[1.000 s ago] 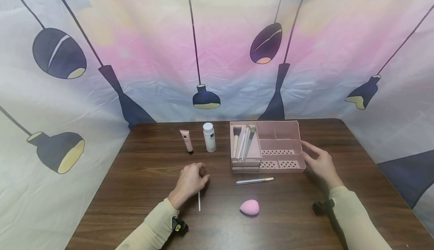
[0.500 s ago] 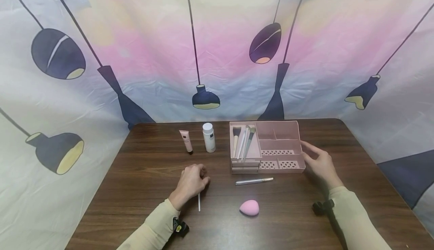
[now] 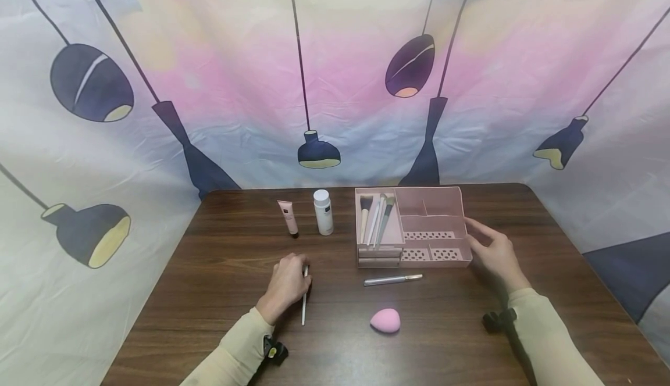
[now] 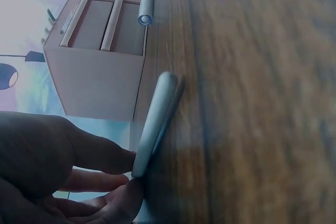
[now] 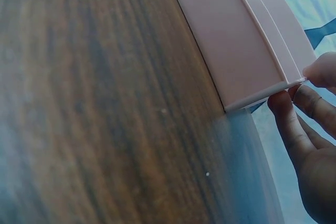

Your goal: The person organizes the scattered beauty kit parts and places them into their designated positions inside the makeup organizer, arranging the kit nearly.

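Note:
My left hand (image 3: 287, 284) pinches a slim white stick (image 3: 304, 304), like a brush handle, between thumb and fingertips, low over the table. In the left wrist view the stick (image 4: 157, 119) points away from the fingertips; its other end is hidden by the hand. My right hand (image 3: 497, 258) holds the right side wall of a pink cosmetics organizer (image 3: 431, 226), whose rim lies between the digits in the right wrist view. Several makeup brushes (image 3: 374, 217) lie in the organizer's left tray. A silver pen-like tube (image 3: 391, 280) lies before it, with a pink makeup sponge (image 3: 385, 320) nearer.
A pink squeeze tube (image 3: 288, 218) and a white bottle with a white cap (image 3: 323, 214) stand left of the organizer, toward the back of the wooden table (image 3: 225, 310). Behind the table hangs a cloth (image 3: 251, 84) printed with lamps.
The left hand has shifted slightly left, taking the white stick along, and more of the stick now shows beside the fingers. The right hand and the organizer stay in place.

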`<state>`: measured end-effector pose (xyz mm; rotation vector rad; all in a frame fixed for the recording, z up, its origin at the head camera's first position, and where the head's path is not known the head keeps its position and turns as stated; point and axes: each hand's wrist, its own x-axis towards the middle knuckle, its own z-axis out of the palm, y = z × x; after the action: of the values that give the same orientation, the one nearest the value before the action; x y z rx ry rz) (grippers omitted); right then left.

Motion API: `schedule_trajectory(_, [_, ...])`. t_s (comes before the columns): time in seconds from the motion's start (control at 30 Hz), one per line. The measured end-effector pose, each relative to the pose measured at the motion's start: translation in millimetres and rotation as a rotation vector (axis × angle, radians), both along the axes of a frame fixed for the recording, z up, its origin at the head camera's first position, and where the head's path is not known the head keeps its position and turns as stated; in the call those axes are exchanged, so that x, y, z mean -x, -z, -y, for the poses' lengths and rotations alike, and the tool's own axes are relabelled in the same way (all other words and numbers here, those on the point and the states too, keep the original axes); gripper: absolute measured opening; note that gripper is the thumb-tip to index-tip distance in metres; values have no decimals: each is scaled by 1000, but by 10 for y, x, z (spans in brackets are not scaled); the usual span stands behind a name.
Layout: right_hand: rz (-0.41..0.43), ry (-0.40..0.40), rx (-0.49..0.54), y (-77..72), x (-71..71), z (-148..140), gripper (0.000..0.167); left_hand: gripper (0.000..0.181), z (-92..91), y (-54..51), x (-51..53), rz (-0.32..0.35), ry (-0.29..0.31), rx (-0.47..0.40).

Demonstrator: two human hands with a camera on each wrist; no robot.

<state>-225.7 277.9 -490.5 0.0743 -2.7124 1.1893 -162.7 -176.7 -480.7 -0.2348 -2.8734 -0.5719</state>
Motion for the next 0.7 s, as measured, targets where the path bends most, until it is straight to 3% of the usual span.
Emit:
schedule_trajectory(0.4, [-37,-49,91,12,3,0,45,28,8,-33,13,41,-8,-4])
schedule_trajectory(0.7, [-33,-48,77,11,5,-2,45,32,-4,-94,42,51,-26,-14])
